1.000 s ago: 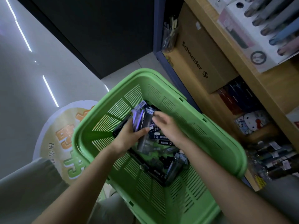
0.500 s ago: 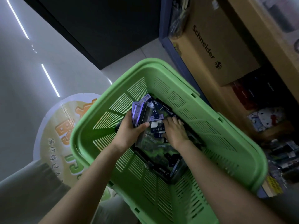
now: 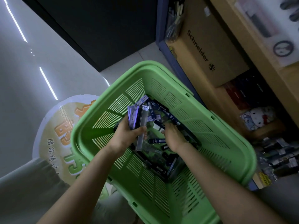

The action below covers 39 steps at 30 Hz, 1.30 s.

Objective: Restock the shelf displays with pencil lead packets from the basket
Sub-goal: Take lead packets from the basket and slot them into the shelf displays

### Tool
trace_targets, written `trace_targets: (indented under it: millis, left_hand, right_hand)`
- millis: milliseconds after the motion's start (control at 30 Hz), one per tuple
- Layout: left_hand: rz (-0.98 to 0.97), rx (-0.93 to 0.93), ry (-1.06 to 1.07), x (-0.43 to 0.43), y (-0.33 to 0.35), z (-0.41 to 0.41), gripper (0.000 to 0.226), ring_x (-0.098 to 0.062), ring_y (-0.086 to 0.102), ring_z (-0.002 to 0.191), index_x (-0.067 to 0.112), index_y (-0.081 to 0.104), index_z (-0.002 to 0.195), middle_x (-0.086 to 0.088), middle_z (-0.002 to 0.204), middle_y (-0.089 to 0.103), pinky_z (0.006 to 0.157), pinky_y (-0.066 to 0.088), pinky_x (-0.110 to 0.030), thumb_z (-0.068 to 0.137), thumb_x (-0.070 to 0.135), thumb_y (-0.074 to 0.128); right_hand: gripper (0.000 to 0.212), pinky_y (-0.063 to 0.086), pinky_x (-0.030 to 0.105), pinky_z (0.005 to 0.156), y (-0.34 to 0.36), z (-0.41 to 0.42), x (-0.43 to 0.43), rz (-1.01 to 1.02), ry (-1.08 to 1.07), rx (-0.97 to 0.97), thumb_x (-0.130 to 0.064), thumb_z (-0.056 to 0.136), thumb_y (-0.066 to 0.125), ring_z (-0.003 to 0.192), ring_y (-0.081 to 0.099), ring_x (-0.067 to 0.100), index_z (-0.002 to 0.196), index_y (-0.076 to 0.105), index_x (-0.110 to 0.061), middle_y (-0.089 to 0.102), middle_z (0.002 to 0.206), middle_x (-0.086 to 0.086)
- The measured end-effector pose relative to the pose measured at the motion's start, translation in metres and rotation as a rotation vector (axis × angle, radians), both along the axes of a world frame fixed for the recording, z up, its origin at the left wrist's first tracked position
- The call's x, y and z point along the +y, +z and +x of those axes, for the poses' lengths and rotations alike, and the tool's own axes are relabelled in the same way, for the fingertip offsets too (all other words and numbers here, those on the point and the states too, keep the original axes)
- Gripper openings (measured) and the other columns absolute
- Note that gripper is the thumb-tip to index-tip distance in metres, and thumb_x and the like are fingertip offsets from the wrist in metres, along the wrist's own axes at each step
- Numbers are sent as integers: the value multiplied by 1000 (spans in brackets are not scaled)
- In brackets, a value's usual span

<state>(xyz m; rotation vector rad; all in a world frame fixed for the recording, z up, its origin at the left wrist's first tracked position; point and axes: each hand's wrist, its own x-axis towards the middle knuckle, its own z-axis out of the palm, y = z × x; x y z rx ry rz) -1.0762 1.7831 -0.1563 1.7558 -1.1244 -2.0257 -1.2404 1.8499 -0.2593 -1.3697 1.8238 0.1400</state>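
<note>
A green slatted plastic basket (image 3: 191, 101) fills the middle of the view, both my arms reaching into it. Loose dark pencil lead packets (image 3: 157, 141) cover its bottom. My left hand (image 3: 127, 135) grips a stack of packets (image 3: 137, 118), thumb across the front, held upright above the pile. My right hand (image 3: 173, 136) is down among the loose packets with fingers curled around one; the fingertips are hidden. The wooden shelf unit (image 3: 265, 70) stands to the right of the basket.
A brown Schneider cardboard box (image 3: 208, 50) sits on the lower shelf, with dark packs and a cartoon-cat item (image 3: 258, 117) beside it. More packaged stationery (image 3: 278, 157) lies at lower right. A round yellow floor sticker (image 3: 61, 130) lies left of the basket.
My right hand dropped from above the pile into the loose packets and curled its fingers. My left hand kept its stack. The camera tilted, shifting the basket and shelf in view.
</note>
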Motion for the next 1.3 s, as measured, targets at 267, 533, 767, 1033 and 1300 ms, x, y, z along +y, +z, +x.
trace_targets:
  millis: [267, 533, 767, 1033, 1300]
  left_hand:
    - [-28, 3, 219, 15, 28, -12, 32, -14, 66, 68, 12, 47, 110, -9, 92, 65, 55, 55, -21, 86, -4, 61]
    - [-120, 135, 326, 35, 80, -33, 27, -28, 65, 84, 6, 50, 114, -21, 105, 65, 83, 55, -43, 89, -5, 56]
    - [-168, 190, 446, 45, 128, -47, 22, -19, 60, 63, -2, 46, 116, -13, 80, 61, 50, 52, -24, 94, 0, 49]
    - [-260, 364, 287, 76, 188, -79, 23, -18, 59, 74, 3, 45, 121, -11, 90, 61, 65, 51, -29, 100, 12, 46]
    - [-452, 385, 52, 113, 231, -95, 19, -6, 55, 51, 8, 41, 105, -3, 74, 55, 46, 46, -21, 99, 23, 49]
  right_hand:
    - [50, 38, 34, 96, 94, 6, -13, -12, -338, -379, -35, 104, 27, 125, 44, 29, 141, 28, -2, 41, 140, 15]
    - [47, 45, 31, 72, 162, 10, -8, -249, -461, -428, -42, 101, 32, 73, 57, 19, 133, 39, -8, 57, 99, 2]
    - [31, 38, 37, 61, 230, -6, 12, -383, -477, -455, -38, 102, 31, 57, 40, 18, 90, 48, -17, 42, 67, 1]
    - [47, 28, 14, 49, 308, -21, 48, -521, -425, -247, -42, 103, 23, 79, 55, 17, 120, 47, -6, 55, 89, 4]
    - [30, 42, 33, 54, 345, -16, 86, -715, -478, -175, -38, 103, 26, 61, 50, 18, 99, 45, -15, 55, 78, 6]
